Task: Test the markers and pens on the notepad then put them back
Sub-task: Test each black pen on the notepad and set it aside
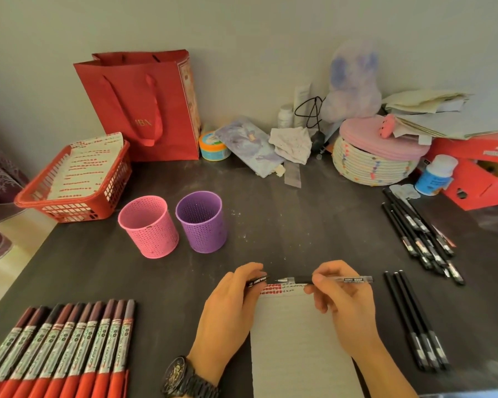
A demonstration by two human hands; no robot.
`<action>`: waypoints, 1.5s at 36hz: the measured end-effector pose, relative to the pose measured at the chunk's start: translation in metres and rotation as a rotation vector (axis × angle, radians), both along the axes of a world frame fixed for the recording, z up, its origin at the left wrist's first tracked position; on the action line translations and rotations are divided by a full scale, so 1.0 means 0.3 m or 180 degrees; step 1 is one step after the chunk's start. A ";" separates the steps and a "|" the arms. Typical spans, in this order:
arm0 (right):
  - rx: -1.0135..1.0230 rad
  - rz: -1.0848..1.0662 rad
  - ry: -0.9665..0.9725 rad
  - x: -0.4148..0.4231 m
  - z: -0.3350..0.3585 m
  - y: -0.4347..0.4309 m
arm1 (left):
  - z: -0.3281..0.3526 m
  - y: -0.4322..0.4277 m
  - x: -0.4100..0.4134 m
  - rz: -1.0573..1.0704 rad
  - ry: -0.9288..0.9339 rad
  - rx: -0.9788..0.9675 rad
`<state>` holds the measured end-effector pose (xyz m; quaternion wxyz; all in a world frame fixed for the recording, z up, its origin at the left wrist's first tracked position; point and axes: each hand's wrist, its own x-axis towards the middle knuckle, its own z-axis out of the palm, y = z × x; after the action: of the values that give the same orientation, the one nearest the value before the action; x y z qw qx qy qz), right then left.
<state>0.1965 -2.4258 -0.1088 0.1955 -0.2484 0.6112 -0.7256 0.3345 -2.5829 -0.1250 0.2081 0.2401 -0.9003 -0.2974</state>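
Note:
A white lined notepad (296,346) lies on the dark table (299,225) in front of me, with red and dark test marks along its top edge. Above that edge my right hand (342,305) holds a black pen (345,280) level, its bare tip pointing left. My left hand (230,303) pinches the pen's black cap (258,281) just off the tip. A row of several red markers (66,349) lies at the lower left. Three black pens (414,323) lie side by side right of the notepad. A loose pile of black pens (420,234) lies farther back on the right.
A pink cup (150,226) and a purple cup (202,221) stand behind the notepad. A red basket (72,182) holding marked paper sits at the left edge, a red paper bag (144,104) behind it. Clutter, a woven basket (374,162) and red shoeboxes (477,173) line the back right.

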 end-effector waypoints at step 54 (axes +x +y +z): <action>0.2653 -0.0189 0.0473 -0.256 0.229 0.435 | -0.015 0.010 -0.013 -0.0140 -0.0050 -0.1033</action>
<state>0.1197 -2.2954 -0.0401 0.2137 -0.1819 0.8717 -0.4018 0.3306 -2.5798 -0.1295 0.2306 0.1858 -0.9432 -0.1506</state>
